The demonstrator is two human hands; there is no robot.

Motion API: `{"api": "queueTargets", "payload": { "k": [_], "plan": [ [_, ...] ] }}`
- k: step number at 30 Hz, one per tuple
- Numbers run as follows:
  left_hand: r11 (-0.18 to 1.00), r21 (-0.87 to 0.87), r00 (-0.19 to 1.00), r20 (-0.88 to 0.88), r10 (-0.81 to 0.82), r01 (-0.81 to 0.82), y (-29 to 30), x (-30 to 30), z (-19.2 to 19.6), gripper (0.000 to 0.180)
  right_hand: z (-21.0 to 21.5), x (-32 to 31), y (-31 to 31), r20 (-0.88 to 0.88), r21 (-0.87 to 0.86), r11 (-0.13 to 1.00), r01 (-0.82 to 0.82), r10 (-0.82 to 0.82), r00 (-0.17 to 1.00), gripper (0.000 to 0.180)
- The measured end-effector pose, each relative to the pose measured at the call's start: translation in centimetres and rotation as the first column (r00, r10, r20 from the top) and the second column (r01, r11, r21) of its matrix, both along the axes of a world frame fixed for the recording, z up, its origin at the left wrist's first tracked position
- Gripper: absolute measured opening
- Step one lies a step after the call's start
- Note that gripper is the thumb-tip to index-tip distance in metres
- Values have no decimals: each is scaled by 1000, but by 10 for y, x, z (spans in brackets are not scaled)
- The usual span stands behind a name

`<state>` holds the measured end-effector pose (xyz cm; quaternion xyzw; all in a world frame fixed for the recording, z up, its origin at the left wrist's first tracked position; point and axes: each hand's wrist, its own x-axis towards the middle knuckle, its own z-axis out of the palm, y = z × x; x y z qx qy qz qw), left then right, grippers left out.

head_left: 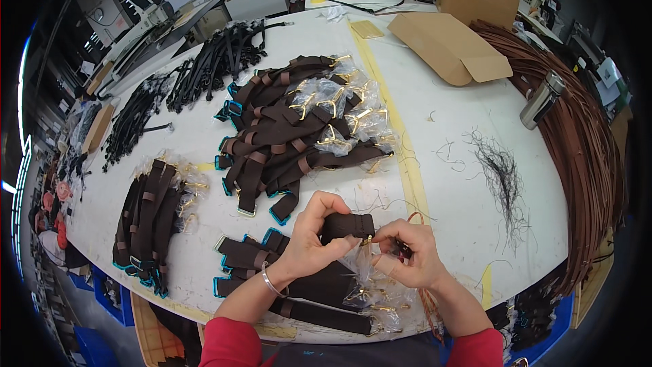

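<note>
My left hand (316, 234) is closed on the folded end of a dark brown webbing strap (350, 226), thumb below and fingers behind it. Close against that end, my right hand (409, 253) is closed, its fingertips beside a small gold metal piece (369, 238). Something dark with a bit of red lies partly inside the right palm; the fingers hide what it is. Under both hands lie more brown straps (319, 284) with blue-covered buckles at one end and plastic-wrapped gold hooks (370, 295) at the other.
A big pile of brown straps (292, 129) lies ahead, a smaller bundle (151, 214) to the left. Black straps (221, 61) are at the far left. Loose threads (501, 177), a steel flask (542, 100), a cardboard piece (448, 47) and long brown strips (577, 149) lie right.
</note>
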<state>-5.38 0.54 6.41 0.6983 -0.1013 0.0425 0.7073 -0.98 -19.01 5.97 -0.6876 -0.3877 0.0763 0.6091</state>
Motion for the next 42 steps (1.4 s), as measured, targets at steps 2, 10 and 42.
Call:
{"api": "queueTargets", "payload": {
  "k": [2,10,42],
  "plan": [
    [998,59,998,66,23,-27,0,-1,-1,38,1,-2,4,-43,-11,999,40,-40,998,34],
    [581,732,896,444,-13,-354,35,10,1,51,11,5,-4,32,-93,934,344,-342,939,21],
    [216,954,975,220,-37,-207,112,-130,-63,34,-96,26,-45,-492,-2,981,195,-171,853,23]
  ]
}}
